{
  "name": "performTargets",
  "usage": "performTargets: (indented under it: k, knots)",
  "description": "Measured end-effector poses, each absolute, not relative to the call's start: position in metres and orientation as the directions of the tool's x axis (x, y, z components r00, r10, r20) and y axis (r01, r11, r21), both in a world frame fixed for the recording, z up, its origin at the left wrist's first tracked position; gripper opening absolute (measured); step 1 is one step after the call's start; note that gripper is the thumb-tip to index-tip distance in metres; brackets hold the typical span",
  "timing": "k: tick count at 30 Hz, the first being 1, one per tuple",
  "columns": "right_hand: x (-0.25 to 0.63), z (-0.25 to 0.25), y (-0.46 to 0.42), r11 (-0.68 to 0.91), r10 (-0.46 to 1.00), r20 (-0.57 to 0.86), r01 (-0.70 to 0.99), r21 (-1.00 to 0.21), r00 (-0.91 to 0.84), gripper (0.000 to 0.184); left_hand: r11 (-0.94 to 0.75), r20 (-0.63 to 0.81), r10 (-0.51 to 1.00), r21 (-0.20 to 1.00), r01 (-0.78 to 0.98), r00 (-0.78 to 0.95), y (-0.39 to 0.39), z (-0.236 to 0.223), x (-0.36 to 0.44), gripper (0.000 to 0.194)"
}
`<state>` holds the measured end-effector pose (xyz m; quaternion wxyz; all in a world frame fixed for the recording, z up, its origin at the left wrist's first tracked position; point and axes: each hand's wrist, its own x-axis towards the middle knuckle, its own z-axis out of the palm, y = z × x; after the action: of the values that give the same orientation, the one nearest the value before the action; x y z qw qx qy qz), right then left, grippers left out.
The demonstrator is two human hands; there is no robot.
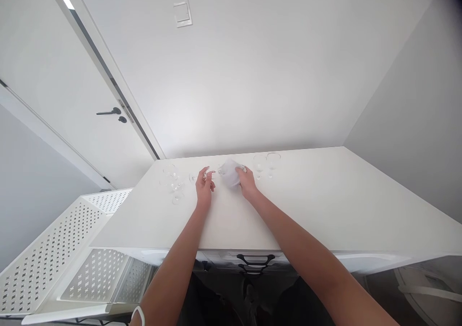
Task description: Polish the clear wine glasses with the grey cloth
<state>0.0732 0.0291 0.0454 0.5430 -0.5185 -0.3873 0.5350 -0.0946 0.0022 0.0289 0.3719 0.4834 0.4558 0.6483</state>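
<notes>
Between the fingers of my left hand [205, 181] is the stem of a clear wine glass [192, 177], tilted over on its side. Its round foot points left, and the bowl end runs to the right toward a pale grey cloth [230, 174]. My right hand [246, 179] is closed on the cloth, which covers part of the glass. Just to the right, two clear stemmed glasses [273, 161] stand on the white cabinet top [310, 206]. Several more clear glasses [174, 184] are grouped to the left, their outlines faint against the white surface.
A white wall rises behind the cabinet top. At the lower left is a white perforated rack [50, 249]. Black drawer handles [255, 259] show on the cabinet's front, below its edge. A white door with a black lever handle [109, 111] is at the left.
</notes>
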Motion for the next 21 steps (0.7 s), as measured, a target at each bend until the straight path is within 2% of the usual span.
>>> performTargets:
  k: [2,5,8,10,13,15,18,21]
  knots:
    - [0.074,0.047,0.027,0.017,0.988,0.010,-0.039,-0.999,0.157,0.019,-0.279,0.272,0.934,0.960,0.004,-0.232,0.004,0.027,-0.093,0.046]
    - [0.072,0.050,0.019,0.240,0.970,0.244,0.162,-0.957,0.005,0.023,-0.253,0.259,0.944,0.966,0.056,-0.202,0.006,0.023,-0.093,0.050]
    - [0.073,0.052,0.012,0.383,0.912,0.338,0.180,-0.906,-0.233,0.051,-0.244,0.251,0.949,0.968,0.063,-0.189,0.007,0.021,-0.094,0.055]
    - [0.076,0.054,0.009,0.412,0.870,0.338,0.153,-0.898,-0.360,0.073,-0.261,0.267,0.958,0.963,0.068,-0.107,0.006,0.021,-0.095,0.055]
    - [0.079,0.058,0.007,0.354,0.839,0.286,0.065,-0.933,-0.464,0.090,-0.337,0.336,0.942,0.939,0.063,0.028,0.003,0.023,-0.095,0.053]
    - [0.078,0.058,0.010,0.239,0.857,0.252,-0.085,-0.967,-0.450,0.088,-0.371,0.369,0.929,0.928,0.042,0.042,0.002,0.024,-0.094,0.053]
    - [0.076,0.055,0.016,0.025,0.913,0.147,-0.308,-0.951,-0.381,0.081,-0.381,0.381,0.925,0.925,0.017,0.015,0.003,0.024,-0.092,0.052]
    - [0.077,0.050,0.019,-0.019,0.958,0.065,-0.289,-0.957,-0.279,0.075,-0.336,0.336,0.942,0.942,0.020,-0.005,0.006,0.022,-0.092,0.048]
